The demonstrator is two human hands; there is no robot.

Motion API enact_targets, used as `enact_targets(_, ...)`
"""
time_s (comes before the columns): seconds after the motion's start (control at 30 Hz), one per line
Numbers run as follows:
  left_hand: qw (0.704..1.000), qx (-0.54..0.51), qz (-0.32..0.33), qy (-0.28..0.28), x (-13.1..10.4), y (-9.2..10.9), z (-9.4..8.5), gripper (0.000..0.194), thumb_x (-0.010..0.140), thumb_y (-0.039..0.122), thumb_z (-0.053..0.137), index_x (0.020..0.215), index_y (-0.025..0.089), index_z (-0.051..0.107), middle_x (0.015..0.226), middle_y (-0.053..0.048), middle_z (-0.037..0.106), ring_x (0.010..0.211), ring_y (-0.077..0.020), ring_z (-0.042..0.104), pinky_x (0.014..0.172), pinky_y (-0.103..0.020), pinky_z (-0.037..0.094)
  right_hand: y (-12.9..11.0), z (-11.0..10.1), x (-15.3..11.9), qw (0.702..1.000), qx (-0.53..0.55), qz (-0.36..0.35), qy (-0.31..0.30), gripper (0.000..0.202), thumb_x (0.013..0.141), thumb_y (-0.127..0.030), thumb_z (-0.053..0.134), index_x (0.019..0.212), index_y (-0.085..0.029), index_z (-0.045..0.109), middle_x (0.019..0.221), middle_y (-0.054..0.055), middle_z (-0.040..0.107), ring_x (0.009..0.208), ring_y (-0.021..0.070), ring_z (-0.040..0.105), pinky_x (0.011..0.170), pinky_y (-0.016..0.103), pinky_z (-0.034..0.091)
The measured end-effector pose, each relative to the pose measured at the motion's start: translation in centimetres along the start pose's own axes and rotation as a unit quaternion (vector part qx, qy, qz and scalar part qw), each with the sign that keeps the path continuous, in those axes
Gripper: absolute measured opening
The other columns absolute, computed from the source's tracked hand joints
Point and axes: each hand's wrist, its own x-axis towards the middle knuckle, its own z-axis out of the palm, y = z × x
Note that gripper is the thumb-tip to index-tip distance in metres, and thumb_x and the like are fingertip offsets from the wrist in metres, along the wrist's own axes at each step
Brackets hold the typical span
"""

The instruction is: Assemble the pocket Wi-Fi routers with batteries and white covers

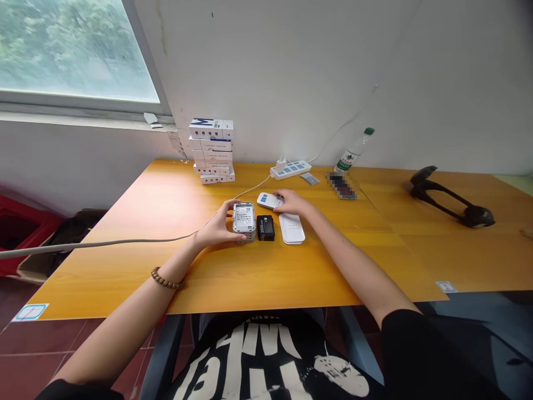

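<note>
My left hand is wrapped around the side of a stack of white pocket routers, thumb at the near edge and fingers at the far edge. The top one lies with its open, labelled inside facing up. My right hand grips the right end of another white pocket router, which has a small blue-marked display and is at or just above the tabletop. Between the hands sit black batteries printed 3000 mAh, stacked. White back covers lie piled below my right wrist.
White boxes are stacked at the back left. A power strip, a small grey packet, a blurred phone and a water bottle stand along the back. A cable crosses the left side. A black headset-like frame lies right.
</note>
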Motion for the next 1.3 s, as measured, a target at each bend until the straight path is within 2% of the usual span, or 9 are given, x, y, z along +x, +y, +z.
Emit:
enact_targets(0.1,0.999,0.014,0.031,0.027,-0.2,-0.1,0.0,0.113,0.066,0.068,0.094,0.153,0.028,0.034,0.157,-0.021,0.046,0.148,-0.0458,0.045,0.119,-0.067,0.041,-0.2,-0.3,-2.1,0.998,0.041,0.007,0.048,0.056,0.082,-0.029,0.082,0.133,-0.017,0.064,0.133,0.016,0.071,0.117,0.0316,0.069,0.104,0.047,0.055)
enact_targets(0.2,0.991,0.049,0.097,0.076,-0.6,1.6,-0.1,0.105,0.077,0.07,0.085,0.156,0.028,0.032,0.167,-0.022,0.033,0.157,-0.0454,0.033,0.122,-0.066,0.038,-1.4,-0.3,-5.1,0.973,0.214,0.021,0.081,0.051,0.083,-0.04,0.08,0.126,-0.02,0.06,0.123,0.013,0.072,0.104,0.0277,0.072,0.095,0.046,0.06)
enact_targets(0.33,0.97,0.111,0.183,0.115,-1.8,7.0,0.6,0.09,0.082,0.057,0.087,0.153,0.033,0.038,0.172,-0.015,0.027,0.161,-0.043,0.027,0.127,-0.068,0.032,-4.5,0.2,-10.5,0.874,0.481,0.056,0.039,0.052,0.086,-0.056,0.075,0.122,-0.025,0.055,0.111,0.008,0.071,0.098,0.0256,0.073,0.09,0.044,0.062)
enact_targets(0.43,0.979,0.106,0.172,0.028,-3.8,11.1,2.4,0.086,0.084,0.048,0.089,0.154,0.038,0.04,0.171,-0.014,0.032,0.155,-0.0419,0.041,0.123,-0.068,0.041,-6.9,1.4,-14.9,0.837,0.541,0.072,-0.033,0.061,0.083,-0.059,0.08,0.127,-0.027,0.053,0.115,0.008,0.069,0.098,0.0252,0.072,0.089,0.043,0.061)
enact_targets(0.57,0.997,0.027,0.074,-0.028,-7.0,12.7,6.6,0.108,0.072,0.049,0.097,0.158,0.041,0.032,0.176,-0.013,0.023,0.161,-0.0439,0.03,0.124,-0.07,0.041,-8.9,4.3,-19.5,0.841,0.529,0.07,-0.087,0.069,0.077,-0.055,0.09,0.129,-0.029,0.052,0.11,0.005,0.066,0.102,0.025,0.07,0.091,0.042,0.06)
enact_targets(0.73,0.998,-0.034,0.021,0.048,-9.3,10.3,10.1,0.09,0.074,0.034,0.093,0.149,0.035,0.044,0.162,-0.015,0.048,0.152,-0.0433,0.046,0.122,-0.071,0.043,-9.5,6.0,-21.8,0.85,0.51,0.067,-0.11,0.058,0.088,-0.053,0.08,0.136,-0.029,0.057,0.116,0.007,0.07,0.103,0.0258,0.073,0.094,0.046,0.062)
enact_targets(0.93,0.997,-0.062,-0.029,0.029,-10.0,8.5,10.8,0.091,0.068,0.031,0.094,0.146,0.033,0.047,0.162,-0.016,0.049,0.147,-0.0433,0.053,0.121,-0.069,0.045,-10.0,4.4,-22.0,0.934,0.348,-0.004,-0.08,0.069,0.087,-0.024,0.077,0.152,-0.033,0.059,0.161,0.007,0.056,0.149,0.0359,0.053,0.122,0.062,0.045)
enact_targets(1.07,0.997,-0.064,-0.025,0.029,-10.2,7.8,11.1,0.085,0.068,0.028,0.093,0.141,0.03,0.049,0.167,-0.017,0.042,0.153,-0.0433,0.045,0.124,-0.067,0.042,-10.7,4.8,-21.9,0.953,0.295,-0.028,-0.061,0.083,0.08,-0.011,0.072,0.158,-0.033,0.053,0.161,0.005,0.056,0.149,0.0358,0.053,0.126,0.063,0.038)
enact_targets(1.3,0.997,-0.068,-0.017,0.035,-10.1,7.7,11.2,0.077,0.07,0.03,0.091,0.135,0.029,0.049,0.161,-0.016,0.049,0.152,-0.0425,0.047,0.122,-0.065,0.046,-12.0,6.0,-22.1,0.961,0.273,0.019,-0.052,0.094,0.076,-0.01,0.071,0.163,-0.032,0.045,0.151,0.009,0.064,0.132,0.0374,0.066,0.112,0.057,0.053)
